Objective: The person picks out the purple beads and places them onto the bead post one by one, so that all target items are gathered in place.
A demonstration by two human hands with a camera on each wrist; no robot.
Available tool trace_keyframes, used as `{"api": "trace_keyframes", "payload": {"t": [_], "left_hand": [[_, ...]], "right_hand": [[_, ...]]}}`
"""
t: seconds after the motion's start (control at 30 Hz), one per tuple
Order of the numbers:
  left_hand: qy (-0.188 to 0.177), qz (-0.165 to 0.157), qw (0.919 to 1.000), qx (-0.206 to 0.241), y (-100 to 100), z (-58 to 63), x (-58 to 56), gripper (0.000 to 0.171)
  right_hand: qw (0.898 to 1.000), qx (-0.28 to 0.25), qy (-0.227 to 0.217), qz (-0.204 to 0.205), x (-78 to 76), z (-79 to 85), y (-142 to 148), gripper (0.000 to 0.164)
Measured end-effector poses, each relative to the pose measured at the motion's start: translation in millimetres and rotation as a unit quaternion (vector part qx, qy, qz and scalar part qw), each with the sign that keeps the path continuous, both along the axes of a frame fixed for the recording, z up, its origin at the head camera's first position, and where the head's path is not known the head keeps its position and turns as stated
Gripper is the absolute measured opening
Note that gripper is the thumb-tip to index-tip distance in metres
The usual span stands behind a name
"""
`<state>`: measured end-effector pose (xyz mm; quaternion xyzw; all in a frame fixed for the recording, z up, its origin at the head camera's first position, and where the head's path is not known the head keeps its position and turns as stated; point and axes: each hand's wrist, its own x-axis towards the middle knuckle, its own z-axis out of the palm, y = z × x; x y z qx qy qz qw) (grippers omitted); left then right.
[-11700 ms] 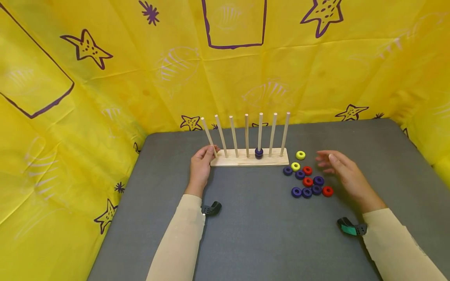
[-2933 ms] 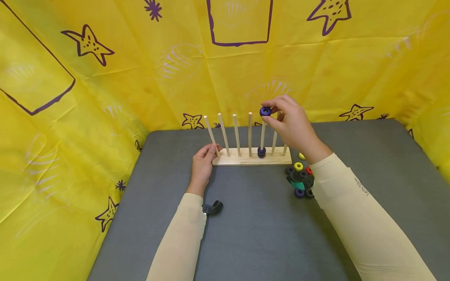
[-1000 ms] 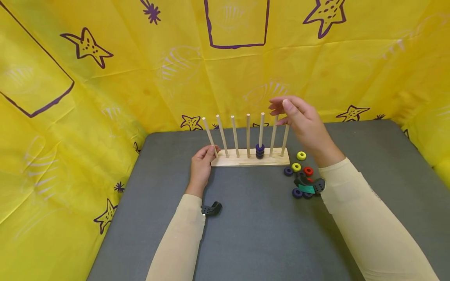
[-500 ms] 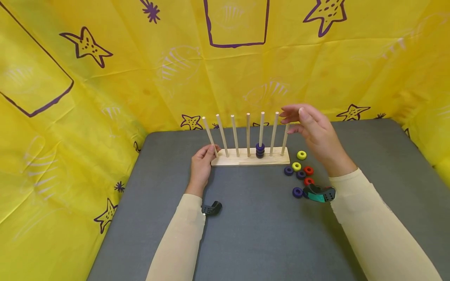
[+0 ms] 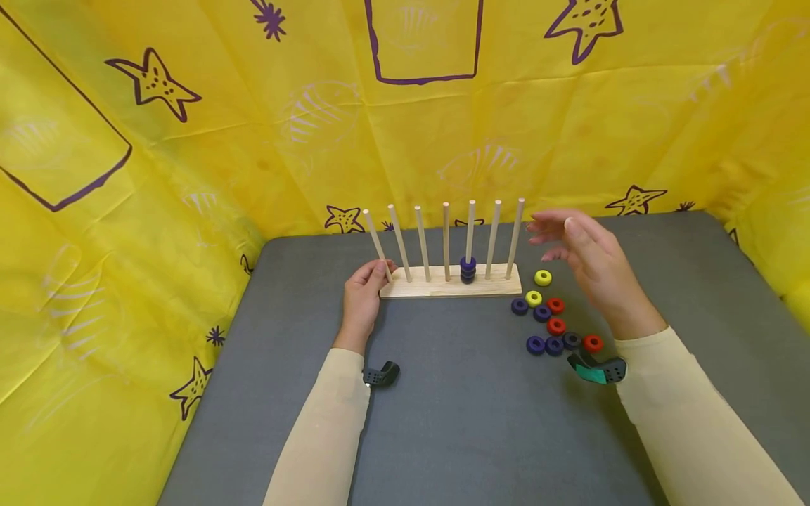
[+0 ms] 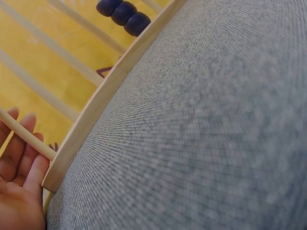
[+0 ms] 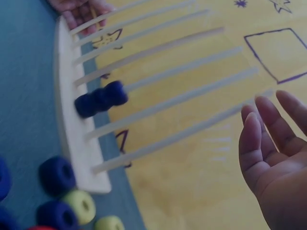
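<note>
A wooden peg rack (image 5: pixel 418 287) stands on the table with a row of upright pegs. Three dark blue rings (image 5: pixel 467 270) are stacked low on its third peg from the right; they also show as blue rings (image 7: pixel 100 99) in the right wrist view. My left hand (image 5: pixel 362 299) holds the rack's left end, fingers behind the end peg (image 6: pixel 29 136) and touching the base. My right hand (image 5: pixel 598 263) is in the air right of the rack, fingers loosely bent and parted, holding nothing. Below it lie loose blue rings (image 5: pixel 535 345), red rings (image 5: pixel 556 326) and yellow rings (image 5: pixel 542 278).
The grey table (image 5: pixel 443 422) extends in front of the rack. A yellow printed cloth (image 5: pixel 405 154) hangs close behind and at the sides. Black wrist mounts (image 5: pixel 381 374) stick out from both sleeves; the right one overhangs the front of the ring pile.
A third blue ring, earlier pinched above the peg by my right hand, sits on the stack. That hand has since moved right and down, away from the pegs. The left hand has stayed put.
</note>
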<state>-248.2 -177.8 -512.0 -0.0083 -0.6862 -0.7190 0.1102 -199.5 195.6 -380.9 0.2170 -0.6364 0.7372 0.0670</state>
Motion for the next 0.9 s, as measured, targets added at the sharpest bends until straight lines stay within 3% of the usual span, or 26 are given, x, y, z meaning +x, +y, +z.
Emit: {"api": "trace_keyframes", "payload": {"t": [0.17,0.4,0.9], "left_hand": [[-0.003,0.003,1.0,-0.006,-0.1,0.6,0.1,0.04],[-0.005,0.005,0.9999,-0.009,0.3,1.5,1.4,0.039],[-0.008,0.011,0.9999,0.003,1.7,1.7,1.6,0.035]], "right_hand": [[0.999,0.034,-0.019,-0.005,7.3,-14.9,10.5,0.039],[0.991,0.129,-0.018,-0.019,17.1,-37.7,30.3,0.038],[0.978,0.198,-0.045,-0.041,26.2,-89.6,64.9,0.031]]}}
